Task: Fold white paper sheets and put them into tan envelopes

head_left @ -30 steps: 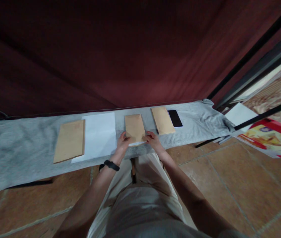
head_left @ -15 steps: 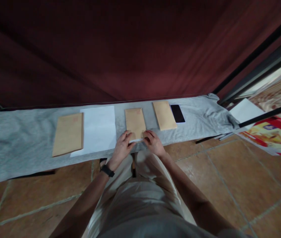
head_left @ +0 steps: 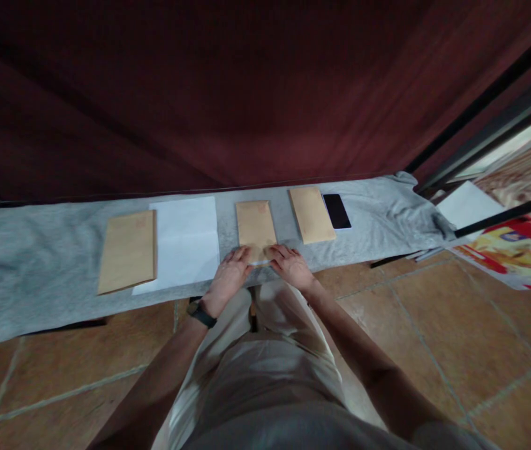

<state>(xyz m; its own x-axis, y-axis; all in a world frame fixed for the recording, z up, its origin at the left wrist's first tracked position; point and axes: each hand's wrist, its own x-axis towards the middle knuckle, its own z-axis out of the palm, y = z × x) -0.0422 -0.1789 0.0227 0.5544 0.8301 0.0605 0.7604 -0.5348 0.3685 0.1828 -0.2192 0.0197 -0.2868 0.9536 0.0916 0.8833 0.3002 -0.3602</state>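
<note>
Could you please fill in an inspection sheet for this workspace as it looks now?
Surface: wrinkled grey cloth, laid long.
Job's things: middle envelope, flat, white sliver at its near end.
Clutter: left envelope, white sheet, right envelope, dark phone, all flat on the cloth.
Grippers: left hand and right hand, fingers flat on the middle envelope's near end; wristband on left wrist.
Cables: nothing seen.
Surroundings: red curtain behind, tiled floor, black bars and printed box at right.

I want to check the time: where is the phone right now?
In the head view the phone lies on the grey cloth, right of centre, beside the right edge of the rightmost brown envelope.
</note>
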